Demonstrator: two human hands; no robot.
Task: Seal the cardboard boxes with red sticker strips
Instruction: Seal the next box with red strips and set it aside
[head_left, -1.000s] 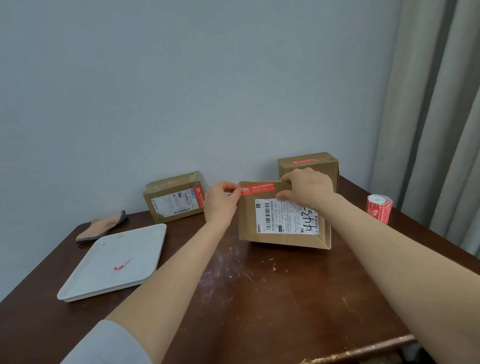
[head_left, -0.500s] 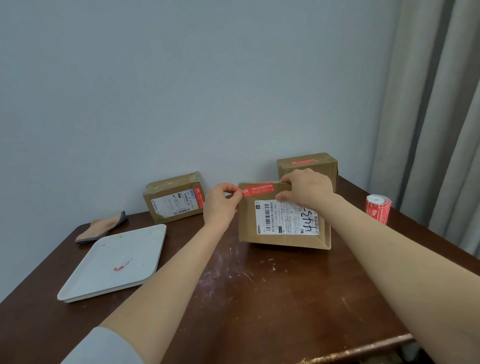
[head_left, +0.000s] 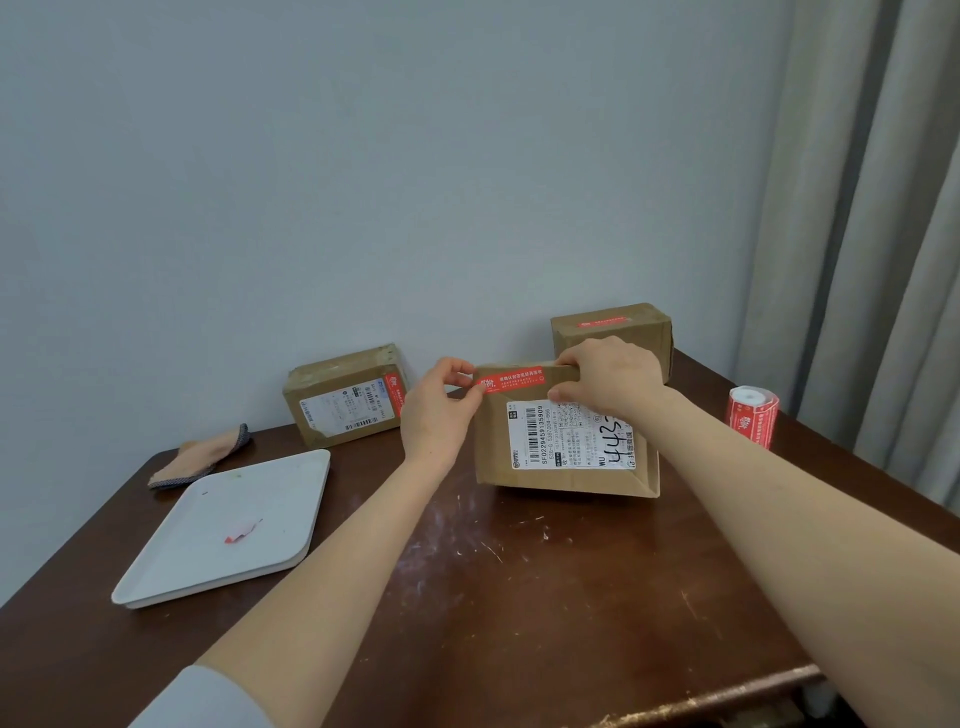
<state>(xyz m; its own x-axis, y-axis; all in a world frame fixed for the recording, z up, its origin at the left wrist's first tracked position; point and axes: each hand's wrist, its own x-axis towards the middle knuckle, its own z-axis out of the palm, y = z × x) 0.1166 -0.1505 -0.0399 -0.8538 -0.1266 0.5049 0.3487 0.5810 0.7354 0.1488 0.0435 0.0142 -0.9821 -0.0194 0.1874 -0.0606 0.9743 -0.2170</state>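
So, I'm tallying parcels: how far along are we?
Done: the left box and rear box each carry a red seal. In hand: the left hand pinches a strip on the middle box; the right hand grips that box. Left: pressing it flat.

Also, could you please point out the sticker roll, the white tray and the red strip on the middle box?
sticker roll (head_left: 753, 418): head view, on its red printed side.
white tray (head_left: 260, 499): head view, bare part of its floor.
red strip (head_left: 511, 379): head view, its printed middle.
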